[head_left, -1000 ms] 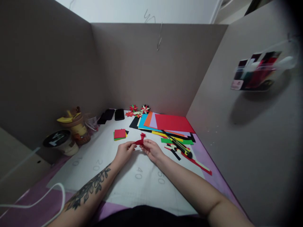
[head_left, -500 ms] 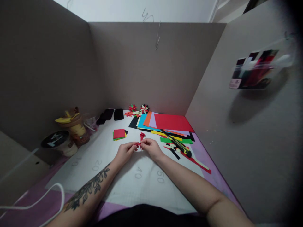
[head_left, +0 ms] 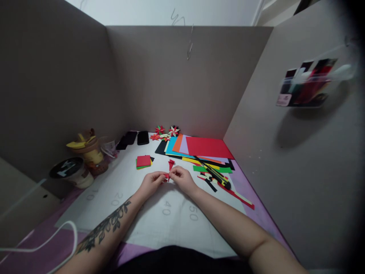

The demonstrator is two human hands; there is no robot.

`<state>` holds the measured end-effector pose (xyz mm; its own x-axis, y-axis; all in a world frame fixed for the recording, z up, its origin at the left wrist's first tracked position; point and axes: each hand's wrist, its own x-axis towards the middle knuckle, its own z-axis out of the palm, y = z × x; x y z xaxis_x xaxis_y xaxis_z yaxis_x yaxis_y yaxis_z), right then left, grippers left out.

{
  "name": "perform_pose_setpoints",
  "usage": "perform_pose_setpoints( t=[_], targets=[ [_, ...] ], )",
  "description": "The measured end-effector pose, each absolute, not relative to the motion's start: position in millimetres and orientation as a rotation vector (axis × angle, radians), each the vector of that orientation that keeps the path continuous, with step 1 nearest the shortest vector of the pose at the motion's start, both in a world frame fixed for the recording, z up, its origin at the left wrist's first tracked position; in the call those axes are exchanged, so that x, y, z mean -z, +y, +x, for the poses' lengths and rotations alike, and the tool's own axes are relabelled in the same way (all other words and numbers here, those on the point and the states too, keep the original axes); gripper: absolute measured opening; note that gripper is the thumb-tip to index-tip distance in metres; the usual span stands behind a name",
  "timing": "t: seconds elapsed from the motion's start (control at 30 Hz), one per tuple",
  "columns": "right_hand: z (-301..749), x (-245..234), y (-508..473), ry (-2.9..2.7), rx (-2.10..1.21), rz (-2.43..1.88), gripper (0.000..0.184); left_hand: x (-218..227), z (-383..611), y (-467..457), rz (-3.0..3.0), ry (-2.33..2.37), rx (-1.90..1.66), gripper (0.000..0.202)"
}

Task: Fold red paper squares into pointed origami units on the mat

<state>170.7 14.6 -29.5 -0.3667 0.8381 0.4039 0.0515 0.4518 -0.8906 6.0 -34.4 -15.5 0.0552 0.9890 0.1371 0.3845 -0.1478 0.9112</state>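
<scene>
A small folded red paper piece (head_left: 170, 166) is pinched between both my hands just above the white mat (head_left: 125, 190). My left hand (head_left: 152, 182) grips its left side with fingertips closed. My right hand (head_left: 182, 179) pinches its right side, fingers curled. The paper's pointed end sticks up between the fingertips. A small stack of red, green and yellow paper squares (head_left: 143, 161) lies just beyond my left hand.
Large coloured paper sheets (head_left: 205, 148) lie at the back right with a yellow-black utility knife (head_left: 215, 175) and paper strips (head_left: 236, 196) on them. Finished paper stars (head_left: 165, 133), two dark phones (head_left: 137, 137) and cups (head_left: 82, 156) sit along the back and left. Cardboard walls enclose the desk.
The red paper piece has been folded narrower and turned upright, and my fingertips have come closer together around it.
</scene>
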Motion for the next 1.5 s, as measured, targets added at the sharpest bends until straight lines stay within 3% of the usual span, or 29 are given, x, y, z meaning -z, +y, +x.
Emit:
perform_pose_setpoints(
  t=[0.63, 0.87, 1.5],
  targets=[
    [170, 24, 4, -1.916, -0.817, -0.723, 0.011, 18, 8, -34, 1.46, 1.374, -1.095, 0.025],
    [169, 30, 6, -1.846, -0.877, -0.812, 0.006, 10, 10, -37, 1.527, 1.416, -1.082, 0.024],
    [163, 36, 4, -1.667, -1.087, -0.806, 0.013, 19, 12, -33, 1.538, 1.495, -1.203, 0.021]
  ],
)
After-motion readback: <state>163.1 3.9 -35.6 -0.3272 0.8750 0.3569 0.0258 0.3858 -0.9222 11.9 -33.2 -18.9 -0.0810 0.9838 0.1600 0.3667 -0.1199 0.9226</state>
